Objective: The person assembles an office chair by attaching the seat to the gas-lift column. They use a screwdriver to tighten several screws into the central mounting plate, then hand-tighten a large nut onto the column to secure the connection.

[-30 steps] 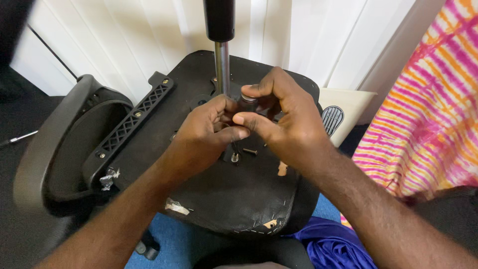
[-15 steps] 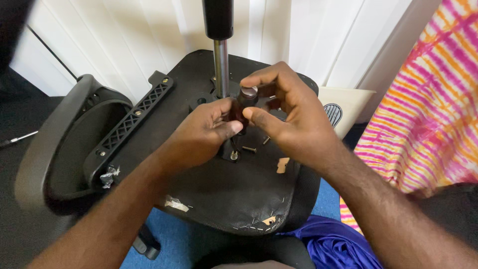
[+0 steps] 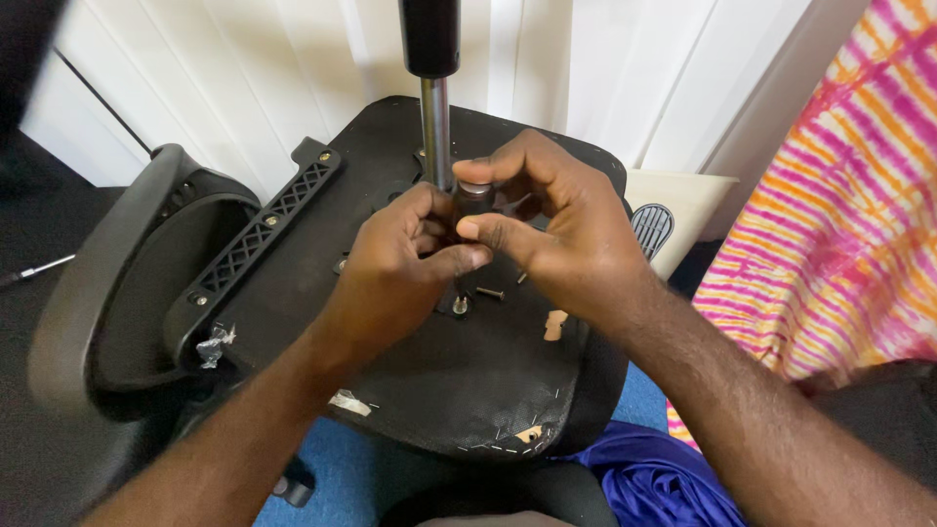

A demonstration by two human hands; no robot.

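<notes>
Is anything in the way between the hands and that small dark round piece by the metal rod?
Nothing visible is. Both the left hand and the right hand already have their fingers on the small dark cylinder, right beside the metal rod over the upturned chair seat.

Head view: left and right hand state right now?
Left hand: closed, fingers pinched around the small dark cylindrical part.
Right hand: closed on the same part, index finger over its top, thumb below.
</notes>
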